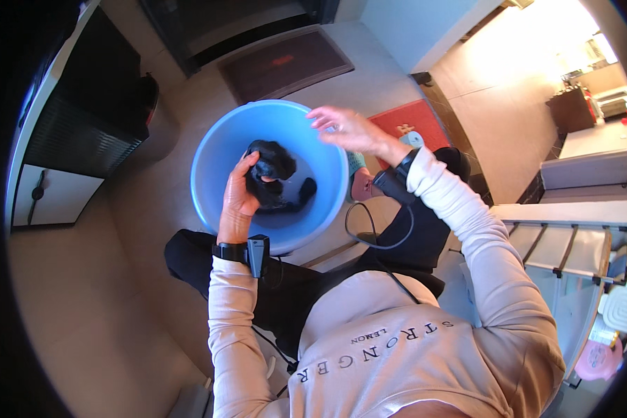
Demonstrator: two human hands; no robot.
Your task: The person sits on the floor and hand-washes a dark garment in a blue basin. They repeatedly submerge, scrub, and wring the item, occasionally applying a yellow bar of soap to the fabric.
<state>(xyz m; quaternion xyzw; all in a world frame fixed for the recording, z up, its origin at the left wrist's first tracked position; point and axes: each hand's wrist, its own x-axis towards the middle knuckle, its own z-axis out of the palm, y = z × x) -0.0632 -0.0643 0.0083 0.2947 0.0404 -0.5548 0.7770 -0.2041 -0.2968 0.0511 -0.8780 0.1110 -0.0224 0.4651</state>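
Note:
A round blue plastic tub (pixel 205 151) stands on the floor before me, between my knees. Inside it, my left hand (pixel 243 190) grips a bunched black cloth item (pixel 274 162), its thumb pressed on the near side. A dark strip of cloth (pixel 307 190), apparently part of the same item, trails on the tub's bottom. Over the tub's right rim hovers my right hand (pixel 345 128), with nothing visible in it and its fingers loosely apart. That hand is slightly blurred. Both wrists carry strapped black devices with cables.
A cable (pixel 379 246) loops beside the tub near my slippered foot (pixel 360 183). A red mat (pixel 413 123) with a small pale-blue object (pixel 411 139) lies to the right; a brown doormat (pixel 287 62) lies ahead. A cabinet (pixel 55 196) stands left, a rack (pixel 559 251) right.

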